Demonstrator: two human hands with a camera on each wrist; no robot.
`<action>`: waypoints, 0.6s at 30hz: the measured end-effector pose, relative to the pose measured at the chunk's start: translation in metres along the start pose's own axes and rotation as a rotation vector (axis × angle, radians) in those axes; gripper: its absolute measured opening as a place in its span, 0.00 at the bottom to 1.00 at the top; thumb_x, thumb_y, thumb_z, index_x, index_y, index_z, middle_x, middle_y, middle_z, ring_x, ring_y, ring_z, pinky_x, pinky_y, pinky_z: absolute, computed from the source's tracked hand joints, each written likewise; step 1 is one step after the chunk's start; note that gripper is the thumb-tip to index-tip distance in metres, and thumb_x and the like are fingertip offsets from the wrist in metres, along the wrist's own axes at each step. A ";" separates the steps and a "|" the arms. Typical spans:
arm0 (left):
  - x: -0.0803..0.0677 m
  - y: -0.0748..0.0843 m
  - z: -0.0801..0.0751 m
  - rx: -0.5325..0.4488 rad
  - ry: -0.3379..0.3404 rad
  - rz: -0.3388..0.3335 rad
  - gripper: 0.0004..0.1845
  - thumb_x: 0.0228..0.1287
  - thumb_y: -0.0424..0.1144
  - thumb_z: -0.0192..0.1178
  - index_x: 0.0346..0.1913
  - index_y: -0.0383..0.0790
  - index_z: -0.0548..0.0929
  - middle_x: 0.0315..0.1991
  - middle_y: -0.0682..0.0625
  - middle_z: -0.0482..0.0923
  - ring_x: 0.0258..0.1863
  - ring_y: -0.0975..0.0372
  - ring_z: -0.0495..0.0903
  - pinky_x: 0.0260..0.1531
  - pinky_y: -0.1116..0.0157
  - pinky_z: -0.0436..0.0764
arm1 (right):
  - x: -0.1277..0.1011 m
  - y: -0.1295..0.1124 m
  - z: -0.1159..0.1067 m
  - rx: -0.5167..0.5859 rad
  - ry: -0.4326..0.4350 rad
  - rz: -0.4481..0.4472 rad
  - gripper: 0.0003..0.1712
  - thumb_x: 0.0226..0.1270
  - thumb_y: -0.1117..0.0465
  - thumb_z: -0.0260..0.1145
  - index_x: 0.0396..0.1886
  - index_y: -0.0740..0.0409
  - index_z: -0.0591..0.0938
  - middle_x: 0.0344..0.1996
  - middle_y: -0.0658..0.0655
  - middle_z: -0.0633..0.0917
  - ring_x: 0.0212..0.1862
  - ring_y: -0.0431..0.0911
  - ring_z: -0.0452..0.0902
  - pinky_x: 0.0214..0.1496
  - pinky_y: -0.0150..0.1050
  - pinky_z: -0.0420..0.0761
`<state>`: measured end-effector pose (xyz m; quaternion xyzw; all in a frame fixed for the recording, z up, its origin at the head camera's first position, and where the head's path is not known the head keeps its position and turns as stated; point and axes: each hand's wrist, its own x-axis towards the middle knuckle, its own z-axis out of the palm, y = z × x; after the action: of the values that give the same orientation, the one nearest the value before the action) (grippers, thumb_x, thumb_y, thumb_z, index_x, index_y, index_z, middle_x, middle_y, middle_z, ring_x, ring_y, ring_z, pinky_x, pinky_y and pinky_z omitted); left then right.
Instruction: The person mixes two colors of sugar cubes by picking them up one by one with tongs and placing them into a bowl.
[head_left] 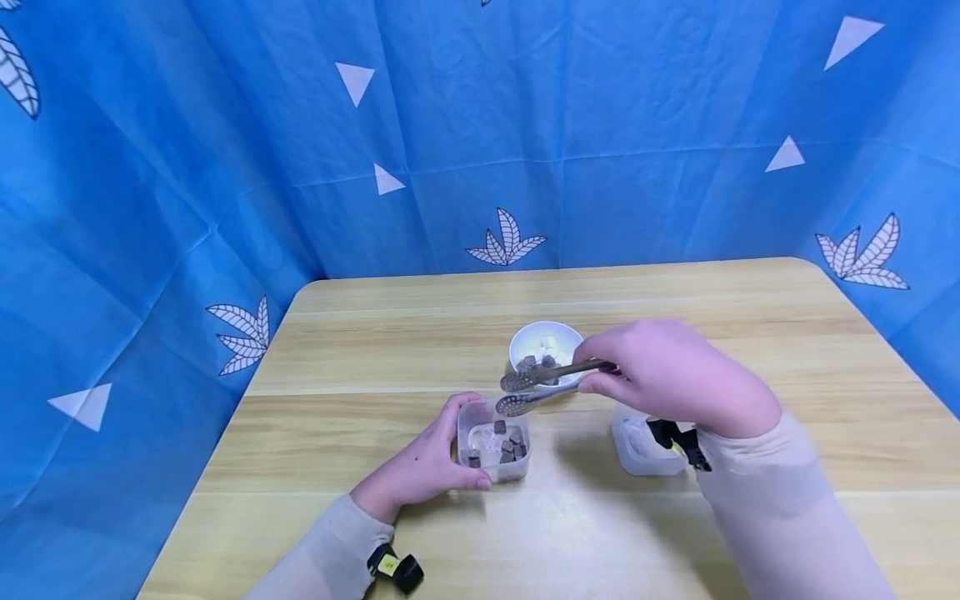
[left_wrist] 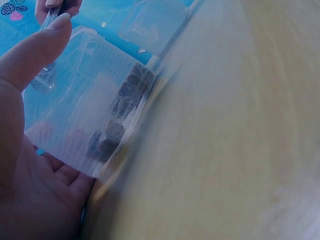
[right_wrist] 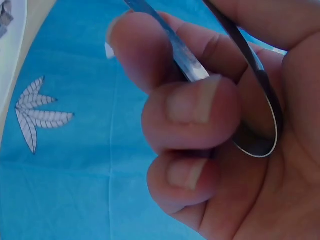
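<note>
My left hand [head_left: 420,467] grips the left side of a clear plastic container [head_left: 512,473], its thumb at the near side and fingers at the far side. Several dark brownish cubes [head_left: 514,445] lie on the container's floor; the left wrist view shows these cubes [left_wrist: 131,90] through the wall. In my right hand [head_left: 667,371] is a pair of metal tongs [head_left: 555,374], its bent end against the palm [right_wrist: 265,150]. The tong tips are spread above the container's far right edge, with nothing visible between them. Behind them stands a white bowl [head_left: 514,348] with dark cubes and whitish pieces.
A second clear container [head_left: 647,463] stands on the right, partly hidden beneath my right wrist. Everything rests on a light wooden table [head_left: 360,333]. A blue patterned cloth [head_left: 450,100] hangs behind and beside the table.
</note>
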<state>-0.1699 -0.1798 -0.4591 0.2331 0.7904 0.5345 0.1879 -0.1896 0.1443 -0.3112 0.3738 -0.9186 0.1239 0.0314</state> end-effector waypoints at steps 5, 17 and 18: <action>0.000 -0.001 0.000 -0.020 -0.012 0.006 0.57 0.46 0.40 0.81 0.75 0.49 0.53 0.67 0.50 0.70 0.62 0.58 0.74 0.68 0.50 0.65 | 0.008 -0.011 0.012 -0.006 -0.025 -0.080 0.09 0.68 0.49 0.71 0.43 0.44 0.88 0.30 0.37 0.81 0.27 0.33 0.70 0.29 0.35 0.74; 0.001 -0.001 0.000 -0.025 -0.024 0.015 0.57 0.46 0.40 0.81 0.75 0.50 0.54 0.70 0.50 0.66 0.62 0.59 0.74 0.68 0.52 0.67 | 0.028 -0.036 0.044 -0.025 -0.123 -0.152 0.03 0.60 0.52 0.72 0.34 0.41 0.86 0.20 0.36 0.75 0.24 0.35 0.70 0.26 0.38 0.75; 0.001 -0.001 0.000 -0.022 -0.024 0.017 0.57 0.46 0.40 0.81 0.75 0.50 0.54 0.70 0.50 0.66 0.63 0.59 0.73 0.68 0.52 0.67 | 0.028 -0.037 0.046 -0.032 -0.121 -0.149 0.03 0.60 0.52 0.72 0.34 0.41 0.86 0.21 0.36 0.77 0.25 0.35 0.72 0.26 0.39 0.76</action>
<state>-0.1712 -0.1798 -0.4604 0.2439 0.7802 0.5419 0.1954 -0.1826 0.0880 -0.3435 0.4476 -0.8903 0.0835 -0.0090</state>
